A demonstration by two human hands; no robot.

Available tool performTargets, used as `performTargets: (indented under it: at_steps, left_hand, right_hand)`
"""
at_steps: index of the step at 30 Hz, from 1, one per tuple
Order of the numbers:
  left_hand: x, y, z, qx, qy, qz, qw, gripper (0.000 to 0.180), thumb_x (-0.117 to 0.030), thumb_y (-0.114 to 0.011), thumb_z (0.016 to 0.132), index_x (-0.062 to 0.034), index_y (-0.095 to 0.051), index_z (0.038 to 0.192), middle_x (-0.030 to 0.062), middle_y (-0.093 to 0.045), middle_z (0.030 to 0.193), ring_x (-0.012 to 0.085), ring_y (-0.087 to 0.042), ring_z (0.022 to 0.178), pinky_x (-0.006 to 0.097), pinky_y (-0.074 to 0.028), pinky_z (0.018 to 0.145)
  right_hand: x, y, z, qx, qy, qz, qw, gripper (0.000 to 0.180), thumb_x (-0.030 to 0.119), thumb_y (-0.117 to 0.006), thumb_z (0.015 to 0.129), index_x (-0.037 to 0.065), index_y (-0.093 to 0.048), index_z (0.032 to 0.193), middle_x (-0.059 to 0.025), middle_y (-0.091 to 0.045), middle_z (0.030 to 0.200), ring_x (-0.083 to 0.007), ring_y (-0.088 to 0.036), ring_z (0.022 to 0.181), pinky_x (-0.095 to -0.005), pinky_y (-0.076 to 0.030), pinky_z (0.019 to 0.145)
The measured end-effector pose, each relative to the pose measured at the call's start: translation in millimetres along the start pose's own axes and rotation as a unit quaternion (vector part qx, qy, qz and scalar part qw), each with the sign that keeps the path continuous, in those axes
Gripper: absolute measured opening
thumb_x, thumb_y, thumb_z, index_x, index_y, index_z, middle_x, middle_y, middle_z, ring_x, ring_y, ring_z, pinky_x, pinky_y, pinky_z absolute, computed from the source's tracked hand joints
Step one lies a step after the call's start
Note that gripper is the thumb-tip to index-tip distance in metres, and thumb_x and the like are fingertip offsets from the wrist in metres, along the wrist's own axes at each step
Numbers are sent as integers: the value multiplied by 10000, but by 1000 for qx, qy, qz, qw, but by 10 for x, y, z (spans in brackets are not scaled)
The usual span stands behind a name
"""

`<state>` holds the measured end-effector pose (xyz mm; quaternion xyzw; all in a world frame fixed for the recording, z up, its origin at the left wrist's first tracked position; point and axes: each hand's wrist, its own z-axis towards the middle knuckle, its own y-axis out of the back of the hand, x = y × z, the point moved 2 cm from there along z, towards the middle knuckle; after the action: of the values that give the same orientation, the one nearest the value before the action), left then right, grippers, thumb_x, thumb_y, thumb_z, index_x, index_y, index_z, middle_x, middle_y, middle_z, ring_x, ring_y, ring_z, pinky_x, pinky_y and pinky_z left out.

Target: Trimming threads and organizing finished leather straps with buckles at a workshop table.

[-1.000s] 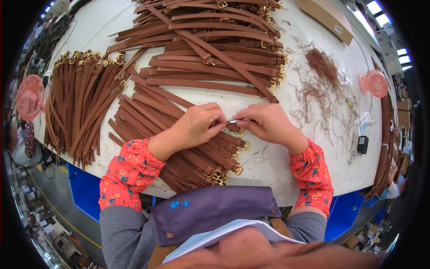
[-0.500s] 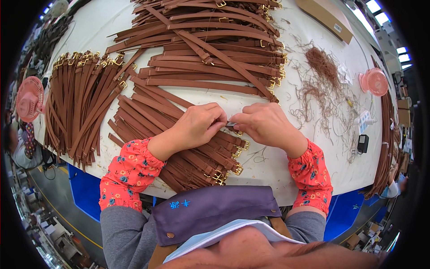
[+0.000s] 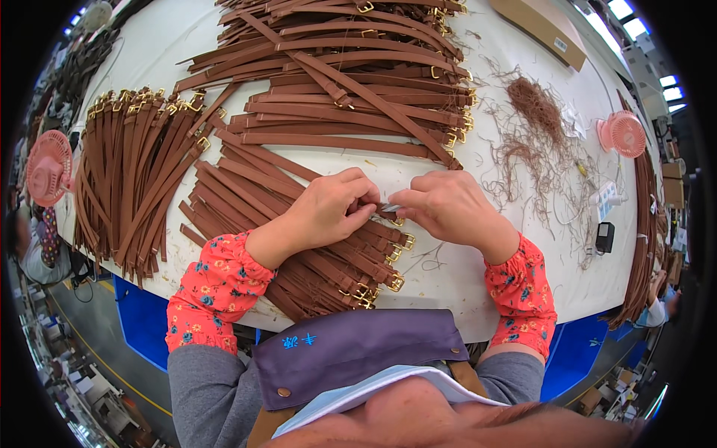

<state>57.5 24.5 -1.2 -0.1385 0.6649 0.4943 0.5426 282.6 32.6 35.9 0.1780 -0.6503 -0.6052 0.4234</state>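
My left hand (image 3: 332, 210) is closed, pinching the buckle end of a brown leather strap (image 3: 387, 214) above the near pile. Facing it, my right hand (image 3: 454, 210) is closed on a small silver blade (image 3: 390, 207), whose tip meets the strap beside my left fingertips. Most of the tool is hidden in my right fingers, so its full shape cannot be made out. A gold buckle (image 3: 399, 221) shows just under the right fingers. Beneath both hands lies a slanted pile of brown straps (image 3: 317, 280), gold buckles toward the right.
A large heap of buckled straps (image 3: 336, 82) lies at the far side, and a fanned bundle (image 3: 123, 179) at the left. Loose brown threads (image 3: 534, 108) tangle at the right, near a pink fan (image 3: 622, 134), a power strip (image 3: 606, 200) and a cardboard box (image 3: 545, 33).
My right hand has shifted slightly right, away from my left fingers, and more of the silver blade shows between them. The left hand has stayed nearly in place.
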Motion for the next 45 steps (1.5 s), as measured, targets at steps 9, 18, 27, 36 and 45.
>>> performTargets:
  at_steps: [9,18,27,36,45]
  left_hand:
    - [51,-72,3,-30,-85,74,993,103,-79,-722,871,-59,-649,940,99,-622,892,318,-647,794,421,-527,674]
    - [24,-105,25,-30,-100,146,984,119,-67,-703,871,-61,-595,919,100,-600,878,335,-626,831,438,-503,681]
    - [19,-104,22,-21,-97,150,984,130,-70,-697,873,-65,-579,928,102,-597,884,338,-625,850,445,-496,699]
    - [21,-102,25,-16,-96,154,983,125,-67,-691,878,-63,-575,924,103,-596,888,344,-620,860,450,-490,711]
    - [22,-113,19,-10,-89,162,983,120,-81,-687,888,-69,-575,930,101,-596,892,345,-617,870,452,-485,724]
  right_hand:
    - [97,45,49,14,8,-47,999,137,260,-761,859,175,-702,949,-23,-572,704,-247,-632,695,-407,-476,583]
    - [73,43,101,31,8,-44,998,124,263,-752,869,166,-698,924,-33,-580,687,-259,-636,667,-412,-477,567]
    - [-37,-103,-1,31,-54,106,992,136,238,-725,914,144,-735,1011,-56,-661,763,-296,-650,702,-407,-469,582]
    - [-56,-147,-29,27,-59,120,991,136,234,-718,922,133,-740,1010,-62,-676,782,-298,-660,716,-399,-485,597]
    - [-50,-146,-31,21,-47,127,991,138,232,-716,928,129,-736,1017,-67,-674,765,-305,-659,704,-401,-486,592]
